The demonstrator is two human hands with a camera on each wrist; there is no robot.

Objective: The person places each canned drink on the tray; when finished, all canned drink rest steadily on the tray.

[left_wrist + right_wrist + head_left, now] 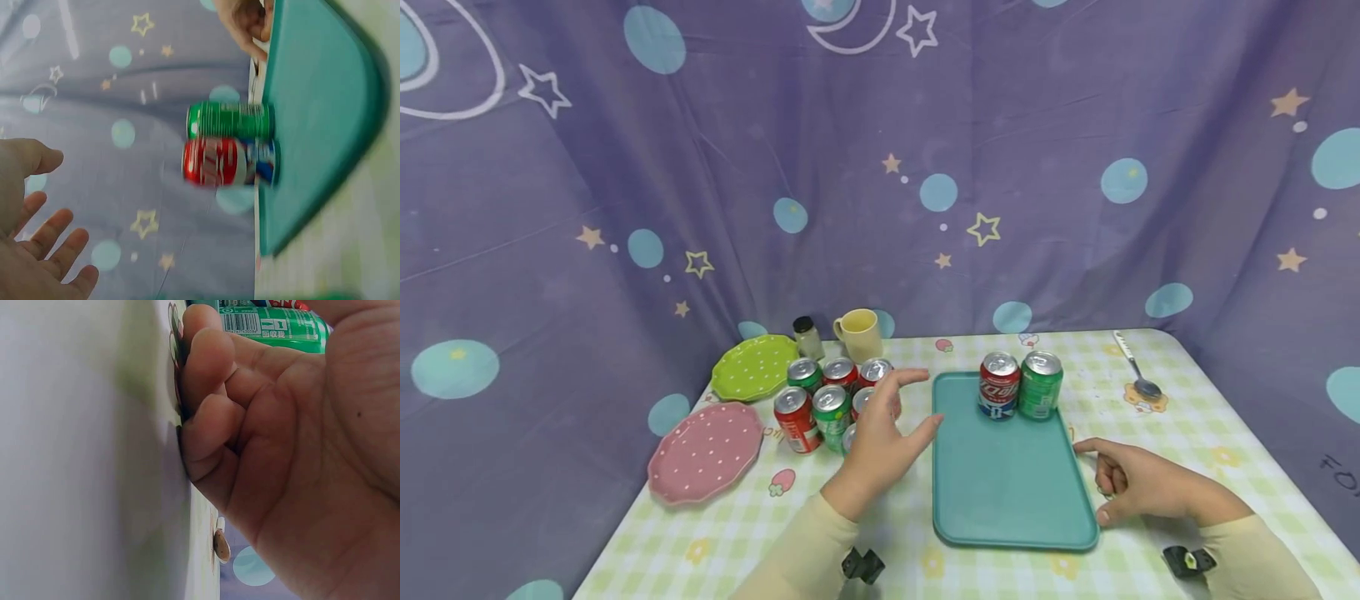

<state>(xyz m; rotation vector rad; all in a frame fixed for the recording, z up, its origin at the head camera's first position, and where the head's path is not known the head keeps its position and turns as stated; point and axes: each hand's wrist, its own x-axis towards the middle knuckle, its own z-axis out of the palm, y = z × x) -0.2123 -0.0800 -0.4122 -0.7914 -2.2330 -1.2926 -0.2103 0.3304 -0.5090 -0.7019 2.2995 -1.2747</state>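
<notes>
My left hand (877,442) hovers between a cluster of soda cans and the teal tray (1011,492), thumb and fingers spread with nothing between them. In the left wrist view the same hand (37,231) is also empty. Beside the tray's right edge, my right hand (1150,483) rests low, index finger and thumb reaching to the rim, other fingers curled. On the tray's far end a red-and-blue can (999,387) and a green can (1040,387) stand upright side by side. Partly behind my left hand are several red and green cans, including a red can (796,421) and a green can (832,417).
At the left lie a pink polka-dot plate (706,454) and a green polka-dot plate (755,367). Behind the can cluster stand a black-lidded jar (808,340) and a yellow mug (860,335). A spoon (1138,367) lies at the back right. A purple curtain hangs behind the table.
</notes>
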